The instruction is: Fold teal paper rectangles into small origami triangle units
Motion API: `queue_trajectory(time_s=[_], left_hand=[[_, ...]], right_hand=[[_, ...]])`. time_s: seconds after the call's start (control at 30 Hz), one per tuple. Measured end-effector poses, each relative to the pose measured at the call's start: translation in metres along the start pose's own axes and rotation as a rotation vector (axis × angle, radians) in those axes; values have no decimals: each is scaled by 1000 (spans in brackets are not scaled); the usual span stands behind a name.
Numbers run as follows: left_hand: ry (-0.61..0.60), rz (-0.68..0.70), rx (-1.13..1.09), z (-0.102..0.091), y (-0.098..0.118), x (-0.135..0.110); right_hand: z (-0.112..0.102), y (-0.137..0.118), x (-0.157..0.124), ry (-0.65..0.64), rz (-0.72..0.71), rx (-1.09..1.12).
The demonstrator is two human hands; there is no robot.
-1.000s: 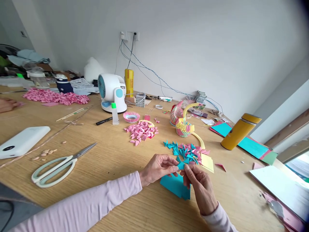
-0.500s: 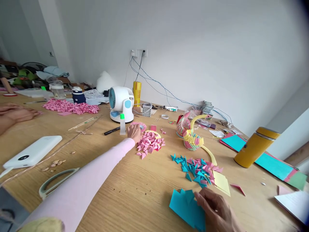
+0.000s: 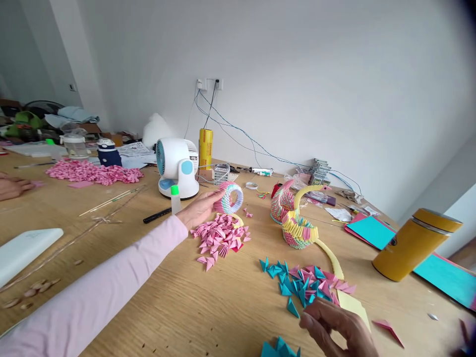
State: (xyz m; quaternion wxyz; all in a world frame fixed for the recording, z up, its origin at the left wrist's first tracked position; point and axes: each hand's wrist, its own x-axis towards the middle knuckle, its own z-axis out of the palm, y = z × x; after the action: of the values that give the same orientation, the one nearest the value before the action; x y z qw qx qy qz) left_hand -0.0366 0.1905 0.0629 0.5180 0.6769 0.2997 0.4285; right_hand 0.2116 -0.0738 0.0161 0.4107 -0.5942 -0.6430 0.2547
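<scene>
My left hand [image 3: 199,210] reaches forward, its fingers and thumb closed on the near side of a paper ring [image 3: 227,197] made of folded pink, white and blue pieces. The ring is tipped so its hole shows. Just below lies a pile of pink folded paper triangles [image 3: 219,233]. My right hand [image 3: 336,325] hovers at the lower right with curled fingers, thumb and index tips together; no paper shows between them. Beyond it is a mixed heap of teal and pink triangles [image 3: 305,285]. Teal folded pieces [image 3: 280,348] lie to its left, cut by the frame's bottom edge.
Two paper swans [image 3: 299,230] stand right of centre. A tilted-looking yellow flask [image 3: 414,243] is at right. Behind my left hand are a white fan [image 3: 180,168], a green-capped bottle [image 3: 175,200] and a black pen [image 3: 156,215]. Another person's hand [image 3: 15,187] rests far left.
My left hand has picked up the paper ring and tipped it upright. My right hand has come away from the teal paper. The view has shifted, leaving the teal sheets mostly out of frame.
</scene>
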Motion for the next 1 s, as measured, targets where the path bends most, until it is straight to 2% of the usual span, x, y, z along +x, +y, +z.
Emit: queue_trajectory(time_s=[0.03, 0.07, 0.1, 0.17, 0.27, 0.4, 0.5, 0.57, 0.77, 0.87, 1.0], left_hand=[[-36, -8, -72, 10, 6, -7], [-100, -72, -290, 21, 10, -15], [-144, -137, -470, 32, 14, -24], [-203, -256, -691, 56, 20, -43], [-219, -336, -810, 86, 24, -66], [-285, -455, -878, 110, 24, -80], [-242, -547, -969, 118, 21, -80], [-212, -596, -1031, 120, 19, -78], [-199, -710, -1031, 123, 15, -76], [-171, -748, -1023, 125, 13, -77], [-196, -764, -1012, 127, 10, -78]], right_hand=[[0, -5, 8, -9, -17, 1], [0, -9, 15, -5, -29, -4], [-1, -12, 22, 18, -31, 15], [-1, -15, 33, 112, 19, 134], [0, -15, 41, 171, 98, 309], [2, -15, 44, 95, 128, 546], [7, -14, 43, 61, 181, 728], [11, -13, 42, 86, 234, 776], [18, -14, 38, 152, 366, 765], [21, -15, 36, 175, 375, 762], [29, -16, 33, 249, 369, 753]])
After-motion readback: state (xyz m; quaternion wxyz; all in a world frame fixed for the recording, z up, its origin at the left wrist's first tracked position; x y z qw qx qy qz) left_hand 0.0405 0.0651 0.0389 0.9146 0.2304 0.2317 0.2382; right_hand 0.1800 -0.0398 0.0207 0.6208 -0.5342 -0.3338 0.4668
